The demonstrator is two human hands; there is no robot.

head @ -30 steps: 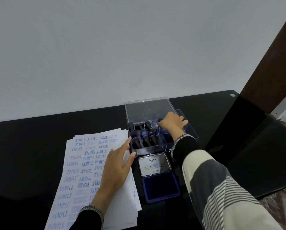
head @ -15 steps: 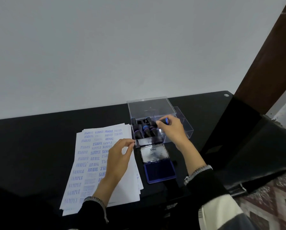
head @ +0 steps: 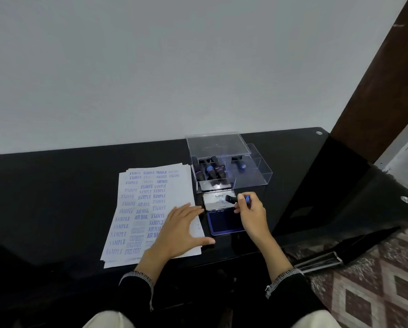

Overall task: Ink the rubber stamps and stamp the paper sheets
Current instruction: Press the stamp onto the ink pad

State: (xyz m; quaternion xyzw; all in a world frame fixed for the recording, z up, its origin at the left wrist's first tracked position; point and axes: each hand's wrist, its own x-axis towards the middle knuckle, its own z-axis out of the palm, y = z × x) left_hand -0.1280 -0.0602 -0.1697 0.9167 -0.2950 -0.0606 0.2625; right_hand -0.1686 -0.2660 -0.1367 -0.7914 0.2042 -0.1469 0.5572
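- The right hand (head: 250, 214) has come away from the box (head: 250, 176) and now holds a stamp (head: 237, 199) over the ink pad (head: 224, 222). The left hand (head: 181, 229) has slid down the papers (head: 150, 209) toward the near edge of the table (head: 56, 197).
- The right hand's fingers are curled around the stamp. It holds the blue end, so the dark end points left, over the pad's open lid (head: 218, 201).
- The stamp is not in the ink yet. I think the next step is to turn it down and press it on the blue pad.
- The left hand lies flat on the papers with fingers spread and holds nothing. I think it keeps the stack from sliding when the stamp comes down.
- The papers sit in the middle of the table, just left of the pad, so the inked stamp has a short trip.
- The top sheet has many blue words on its left part. The right part, around the left hand, is mostly bare, so there is room to stamp.
- The box stands behind the pad, near the far edge, with its lid up. More stamps (head: 210, 171) stand in it, and one lies in its right part.
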